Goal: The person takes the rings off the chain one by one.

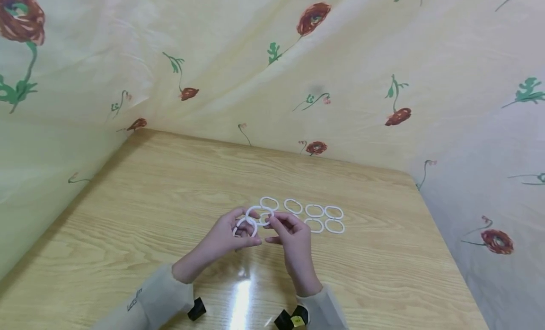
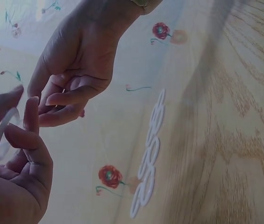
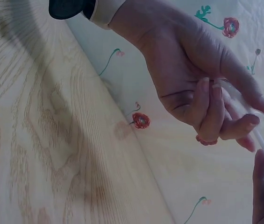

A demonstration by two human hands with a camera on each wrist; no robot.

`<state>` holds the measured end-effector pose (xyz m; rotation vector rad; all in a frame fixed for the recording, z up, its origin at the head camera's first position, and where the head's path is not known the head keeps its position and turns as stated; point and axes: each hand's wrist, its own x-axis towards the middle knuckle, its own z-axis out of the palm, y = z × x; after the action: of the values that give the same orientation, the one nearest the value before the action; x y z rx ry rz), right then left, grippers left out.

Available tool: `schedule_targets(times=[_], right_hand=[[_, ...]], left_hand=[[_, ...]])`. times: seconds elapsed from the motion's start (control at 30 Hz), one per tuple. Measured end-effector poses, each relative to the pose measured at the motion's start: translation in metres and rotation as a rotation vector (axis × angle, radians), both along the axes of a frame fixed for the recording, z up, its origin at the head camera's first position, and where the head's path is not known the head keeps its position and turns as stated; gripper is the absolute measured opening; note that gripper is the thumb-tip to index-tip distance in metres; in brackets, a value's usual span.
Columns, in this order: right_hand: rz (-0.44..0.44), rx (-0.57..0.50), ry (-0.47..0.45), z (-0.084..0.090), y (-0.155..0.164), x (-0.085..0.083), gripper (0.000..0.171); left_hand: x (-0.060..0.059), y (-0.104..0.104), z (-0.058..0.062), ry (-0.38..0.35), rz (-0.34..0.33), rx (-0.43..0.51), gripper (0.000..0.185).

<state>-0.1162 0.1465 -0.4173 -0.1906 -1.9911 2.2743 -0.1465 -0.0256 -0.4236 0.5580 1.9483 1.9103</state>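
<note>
Sleeve cuffs nearest. Left hand [image 1: 225,237] pinches white plastic ring [image 1: 246,226]; right hand [image 1: 294,237] pinches linked ring [image 1: 265,218], above wooden table [image 1: 127,216]. Best: line up ring gaps, twist gently. Spare rings [image 1: 315,210] beyond.

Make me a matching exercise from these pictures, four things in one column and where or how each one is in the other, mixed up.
Things:
1. left hand
2. right hand
3. loose rings
4. table

States:
A. lying in rows on the wood
B. bare light wood grain
C. holds a white ring, palm side
D. pinches a ring by the fingertips

Pairs: 1-C, 2-D, 3-A, 4-B
</note>
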Motion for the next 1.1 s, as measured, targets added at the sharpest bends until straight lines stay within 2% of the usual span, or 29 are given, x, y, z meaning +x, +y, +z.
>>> schedule_targets(times=[0.23,0.53,0.7,0.87,1.1], right_hand=[[-0.035,0.019,-0.008,-0.003,0.003,0.001,0.027],[-0.054,0.002,-0.016,-0.003,0.005,0.002,0.024],[-0.059,0.016,-0.022,-0.003,0.006,0.003,0.025],[-0.074,0.025,-0.024,-0.004,0.008,0.003,0.024],[-0.075,0.021,-0.028,-0.005,0.008,0.003,0.024]], left_hand=[[0.001,-0.006,-0.002,0.001,0.043,-0.05,0.033],[0.002,-0.011,0.002,-0.054,0.046,-0.003,0.029],[0.002,-0.012,0.003,-0.083,0.075,0.003,0.027],[0.001,-0.013,0.002,-0.067,0.101,0.023,0.027],[-0.001,-0.014,0.0,-0.031,0.099,0.038,0.023]])
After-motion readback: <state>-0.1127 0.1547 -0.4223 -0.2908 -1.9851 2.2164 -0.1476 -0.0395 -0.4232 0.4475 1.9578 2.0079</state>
